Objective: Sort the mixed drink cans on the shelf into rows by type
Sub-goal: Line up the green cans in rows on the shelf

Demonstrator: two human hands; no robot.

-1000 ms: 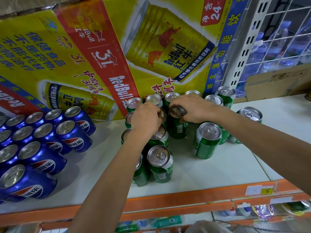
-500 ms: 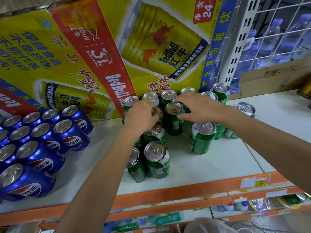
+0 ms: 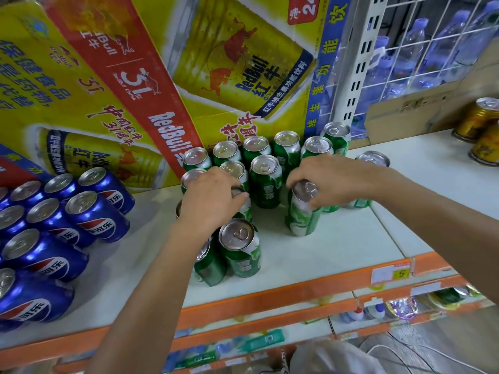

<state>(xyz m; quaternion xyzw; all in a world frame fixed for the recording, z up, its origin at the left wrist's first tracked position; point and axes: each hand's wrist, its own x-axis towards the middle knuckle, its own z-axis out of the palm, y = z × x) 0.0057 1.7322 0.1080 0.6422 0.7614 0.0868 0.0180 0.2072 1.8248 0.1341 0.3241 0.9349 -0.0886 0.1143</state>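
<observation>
Right hand (image 3: 333,182): fingers curled down, clamped round the top rim of a lone green can (image 3: 302,214), upright at mid-shelf.
Left hand (image 3: 213,197): fingers bent together over the top of a clustered green can (image 3: 247,210) (contact partly hidden).
Other green cans (image 3: 266,182): upright, centre of the white shelf (image 3: 337,252).
Blue Pepsi cans (image 3: 97,214): left.
Carton (image 3: 151,76) marked "RedBull 红牛": behind.
Gold cans (image 3: 480,120): far right.
Price tag (image 3: 399,273): reads "5".

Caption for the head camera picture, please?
Left hand and right hand grip green cans on the shelf, beside blue cans.
</observation>
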